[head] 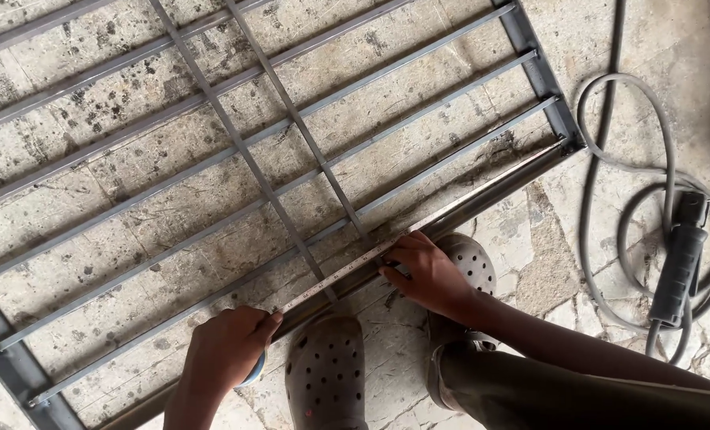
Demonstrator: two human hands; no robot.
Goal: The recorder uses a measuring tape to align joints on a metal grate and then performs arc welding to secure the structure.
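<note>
Left hand (223, 350) gripping tape measure (335, 276), metal grille (235, 143)

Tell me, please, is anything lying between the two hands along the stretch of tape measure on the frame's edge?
Nothing visible does. The tape measure runs uncovered along the metal frame from the left hand to the right hand.

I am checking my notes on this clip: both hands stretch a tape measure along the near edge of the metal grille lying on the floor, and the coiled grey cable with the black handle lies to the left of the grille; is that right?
Not quite. In the head view the coiled grey cable with its black handle lies to the right of the metal grille, not the left. The rest holds: the left hand and right hand stretch the tape measure along the near edge.
</note>
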